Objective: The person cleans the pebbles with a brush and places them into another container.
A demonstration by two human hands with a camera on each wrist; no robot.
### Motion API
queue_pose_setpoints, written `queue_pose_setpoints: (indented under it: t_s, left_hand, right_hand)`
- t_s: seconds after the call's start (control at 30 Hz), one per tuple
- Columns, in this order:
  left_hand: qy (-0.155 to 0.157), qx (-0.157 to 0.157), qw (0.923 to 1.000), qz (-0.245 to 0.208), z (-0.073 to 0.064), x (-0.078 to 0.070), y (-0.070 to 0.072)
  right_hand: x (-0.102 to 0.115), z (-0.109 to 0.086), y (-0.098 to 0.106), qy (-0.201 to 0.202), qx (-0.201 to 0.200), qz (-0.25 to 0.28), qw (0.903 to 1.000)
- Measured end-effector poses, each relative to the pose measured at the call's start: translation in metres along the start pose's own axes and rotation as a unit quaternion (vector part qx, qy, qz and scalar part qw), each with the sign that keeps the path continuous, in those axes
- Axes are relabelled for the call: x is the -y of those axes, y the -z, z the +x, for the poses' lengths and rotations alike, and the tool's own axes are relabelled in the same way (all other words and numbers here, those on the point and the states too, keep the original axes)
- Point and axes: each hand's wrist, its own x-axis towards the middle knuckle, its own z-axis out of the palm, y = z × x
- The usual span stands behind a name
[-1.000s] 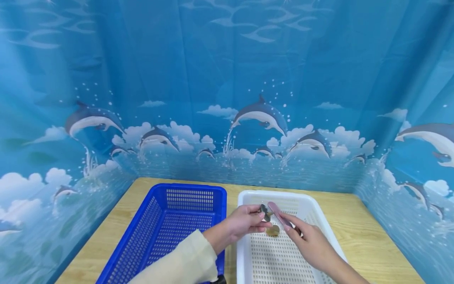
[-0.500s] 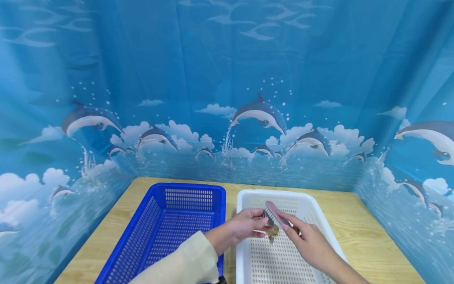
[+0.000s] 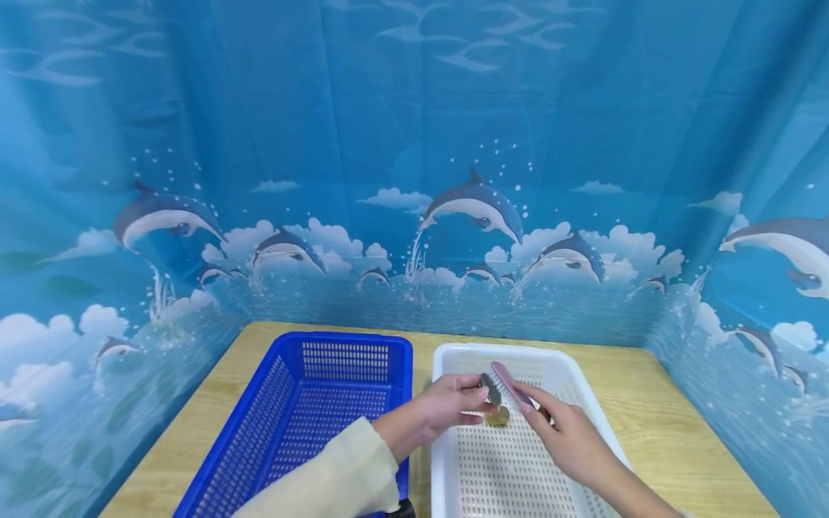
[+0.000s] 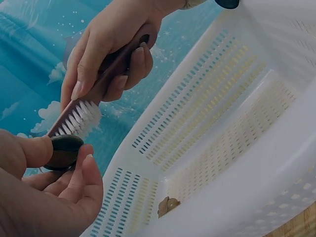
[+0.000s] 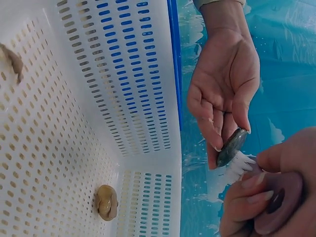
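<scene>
1 dark oval stone point(image 3: 491, 389) pinched in L hand point(image 3: 447, 410), btw thumb & fingertips. R hand point(image 3: 573, 439) grips handle of pinkish brush point(image 3: 508, 381), fingers curled round it. White bristles point(image 4: 79, 120) up against stone, best seen in R wrist view. Stone held up above white basket point(image 3: 505, 350) per head cam, not resting in it. Inside basket: 1 tan lump point(image 5: 106, 202) on the floor nr a wall, plus a 2nd brownish piece point(image 5: 12, 61) cut off by frame edge in R wrist view; material unclear. Blue basket point(image 3: 343, 337) just beside white one, person's L side, both on wood table point(image 3: 686, 424). Pale sleeve point(image 3: 337, 475) on L arm. Dolphin-print curtain point(image 3: 388, 144) behind.
</scene>
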Motion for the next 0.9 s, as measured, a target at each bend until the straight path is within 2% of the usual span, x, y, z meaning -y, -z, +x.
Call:
queue_pose_setpoints:
  t_s: [0.33, 0.57, 0.9]
  left_hand:
    - [0.0, -0.011, 0.9994, -0.033, 0.001, -0.002, -0.001]
    - [0.012, -0.022, 0.9994, -0.025, 0.0, 0.002, -0.002]
    - [0.005, -0.011, 0.9999, -0.012, -0.004, 0.007, -0.007]
  right_hand:
    - [0.007, -0.003, 0.0, 0.018, 0.001, 0.008, 0.9998]
    - [0.011, 0.0, -0.003, 0.016, 0.015, 0.014, 0.9997]
    - [0.01, 0.005, -0.004, 0.014, 0.011, 0.008, 0.9998]
